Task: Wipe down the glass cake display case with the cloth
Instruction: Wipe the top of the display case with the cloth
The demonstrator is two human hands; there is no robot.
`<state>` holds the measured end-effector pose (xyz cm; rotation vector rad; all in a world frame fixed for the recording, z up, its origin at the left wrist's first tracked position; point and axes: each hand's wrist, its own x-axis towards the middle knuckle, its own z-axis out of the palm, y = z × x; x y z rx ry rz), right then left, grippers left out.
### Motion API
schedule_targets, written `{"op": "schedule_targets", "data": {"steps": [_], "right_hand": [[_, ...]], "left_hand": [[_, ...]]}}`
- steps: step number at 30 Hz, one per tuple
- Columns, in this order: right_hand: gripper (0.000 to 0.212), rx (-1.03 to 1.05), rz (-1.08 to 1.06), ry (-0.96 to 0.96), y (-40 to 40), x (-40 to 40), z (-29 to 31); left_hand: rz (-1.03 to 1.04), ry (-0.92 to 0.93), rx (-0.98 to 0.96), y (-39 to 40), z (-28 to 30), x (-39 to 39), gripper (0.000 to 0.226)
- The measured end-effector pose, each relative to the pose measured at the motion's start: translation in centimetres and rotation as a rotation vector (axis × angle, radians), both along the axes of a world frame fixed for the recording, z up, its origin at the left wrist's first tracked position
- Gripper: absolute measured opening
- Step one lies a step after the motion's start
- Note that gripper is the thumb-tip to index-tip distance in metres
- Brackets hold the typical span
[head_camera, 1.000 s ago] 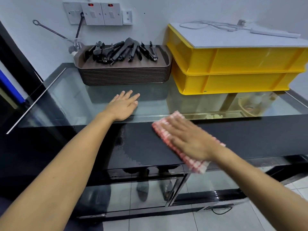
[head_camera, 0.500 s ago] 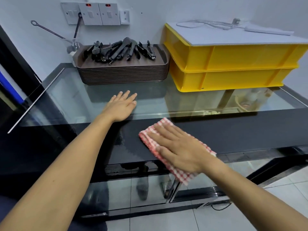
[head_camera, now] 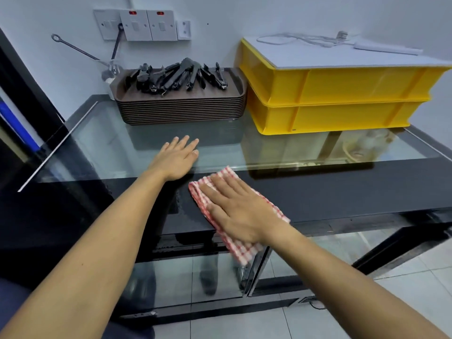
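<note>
The glass cake display case (head_camera: 330, 192) has a clear glass top and a black front band, with glass panels below. A red-and-white checked cloth (head_camera: 241, 250) lies flat against the black band, near the middle. My right hand (head_camera: 234, 211) presses on the cloth with fingers spread, covering most of it. My left hand (head_camera: 177, 157) rests flat on the glass top just left of the cloth, fingers apart and holding nothing. A wet streak shows on the black band beside the cloth.
A stack of brown trays (head_camera: 181, 104) with several black tongs (head_camera: 178, 74) stands at the back of the glass top. Two stacked yellow crates (head_camera: 342, 94) under a white board sit at the back right. Wall switches (head_camera: 144, 24) are above. Tiled floor (head_camera: 415, 289) lies below right.
My right hand has slid the cloth leftward along the black front band, closer to my left hand. The left hand has stayed in place on the glass.
</note>
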<state>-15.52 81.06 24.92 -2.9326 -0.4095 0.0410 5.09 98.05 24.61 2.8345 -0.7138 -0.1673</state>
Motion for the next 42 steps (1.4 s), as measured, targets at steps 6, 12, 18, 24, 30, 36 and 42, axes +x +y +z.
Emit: {"op": "schedule_targets", "data": {"steps": [6, 12, 18, 24, 30, 36, 42], "right_hand": [[0.058, -0.084, -0.302, 0.024, -12.9, -1.8, 1.1], [0.065, -0.007, -0.497, 0.061, -12.0, 5.7, 0.7], [0.067, 0.027, -0.118, 0.009, 0.4, 4.7, -0.5], [0.081, -0.055, -0.164, 0.013, -7.0, 0.2, 0.3], [0.06, 0.004, -0.469, 0.033, -10.4, 9.3, 1.0], [0.057, -0.01, -0.102, -0.028, 0.1, 5.7, 0.5], [0.066, -0.05, -0.162, 0.001, -7.7, 4.4, 0.4]], "left_hand": [[0.015, -0.003, -0.007, 0.3, 0.2, -0.8, 0.057], [0.02, -0.005, -0.015, 0.2, 0.2, -0.9, 0.057], [0.017, -0.003, -0.046, 0.3, 0.1, -0.7, 0.055], [0.013, 0.007, -0.056, 0.3, -0.1, -0.5, 0.062], [-0.003, 0.013, -0.041, 0.5, -0.1, 0.0, 0.061], [-0.054, 0.029, -0.099, 1.8, 0.0, 1.7, 0.054], [0.067, 0.016, -0.013, 3.8, 0.6, 2.6, 0.058]]}}
